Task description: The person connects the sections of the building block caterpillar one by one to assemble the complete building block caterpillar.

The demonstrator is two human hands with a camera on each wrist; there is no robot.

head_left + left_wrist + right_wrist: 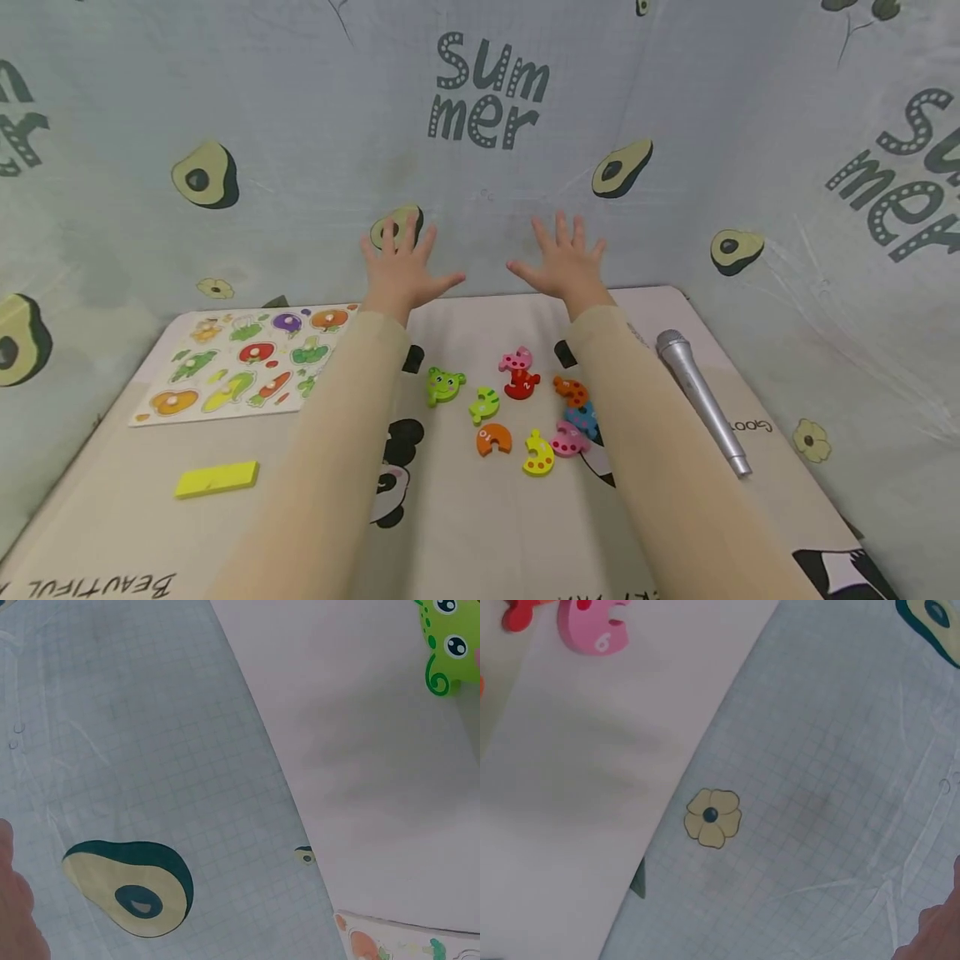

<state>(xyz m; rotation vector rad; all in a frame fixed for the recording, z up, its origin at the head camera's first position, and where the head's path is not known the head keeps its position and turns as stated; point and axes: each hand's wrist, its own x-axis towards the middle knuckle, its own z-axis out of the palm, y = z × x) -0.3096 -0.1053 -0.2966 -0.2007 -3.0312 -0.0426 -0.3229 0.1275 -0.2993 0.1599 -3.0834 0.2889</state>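
Your left hand [402, 273] and right hand [566, 265] are raised at the far side, well apart, fingers straight and spread in front of the printed sheet [487, 196]; you cannot tell from here if they touch it. Between your forearms, small animal pieces lie on the surface [487, 525]. The green frog piece [444, 387] is left and nearest your left hand. The far pink piece [516, 359], nearest your right hand, sits against the red piece [522, 385]. Nearer you lie the green curved piece [485, 405], the orange arch [494, 438] and the yellow piece [538, 457]. To their right, an orange spotted piece [572, 392], a blue piece [581, 419] and a near pink piece [569, 440] cluster beside your right sleeve [660, 467]. A vegetable board [225, 354] lies far left, a yellow block [217, 480] near left, and a silver microphone [705, 406] right.
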